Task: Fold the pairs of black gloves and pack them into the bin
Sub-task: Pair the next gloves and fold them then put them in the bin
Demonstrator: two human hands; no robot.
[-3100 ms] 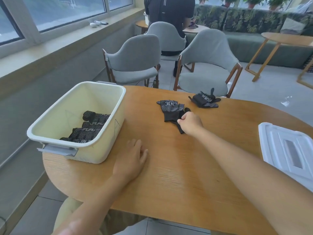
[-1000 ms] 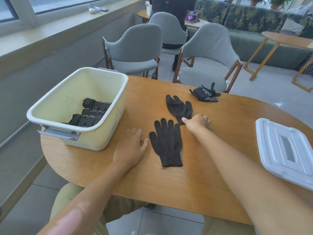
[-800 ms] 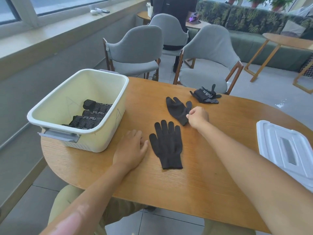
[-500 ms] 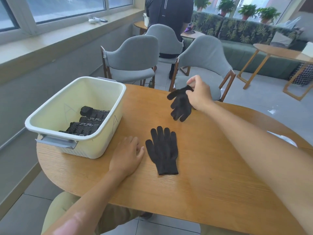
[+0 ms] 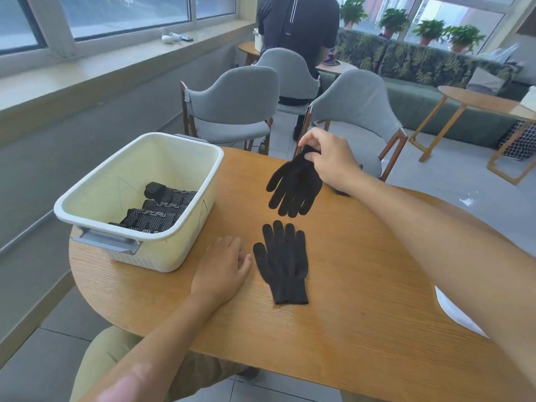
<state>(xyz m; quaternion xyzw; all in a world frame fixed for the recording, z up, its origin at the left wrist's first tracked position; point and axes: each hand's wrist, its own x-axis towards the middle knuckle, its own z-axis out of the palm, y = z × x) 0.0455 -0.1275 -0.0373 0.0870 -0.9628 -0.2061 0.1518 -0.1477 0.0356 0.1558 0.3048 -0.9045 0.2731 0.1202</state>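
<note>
One black glove (image 5: 283, 262) lies flat on the wooden table (image 5: 362, 285), fingers pointing away from me. My right hand (image 5: 330, 163) pinches the cuff of a second black glove (image 5: 294, 187) and holds it in the air above the table, fingers hanging down. My left hand (image 5: 222, 268) rests flat on the table, just left of the flat glove, holding nothing. The cream bin (image 5: 92, 195) stands at the table's left and holds several folded black gloves (image 5: 158, 208). My right arm hides the far part of the table.
Three grey chairs (image 5: 235, 100) stand beyond the table, and a person in black sits at the farthest one. A white lid (image 5: 455, 314) shows at the right, under my right arm. A window ledge runs along the left; a sofa and side tables stand at the far right.
My right hand picked the farther glove off the table by its cuff and lifted it; it now hangs open, fingers down. My left hand and the nearer glove stayed put.
</note>
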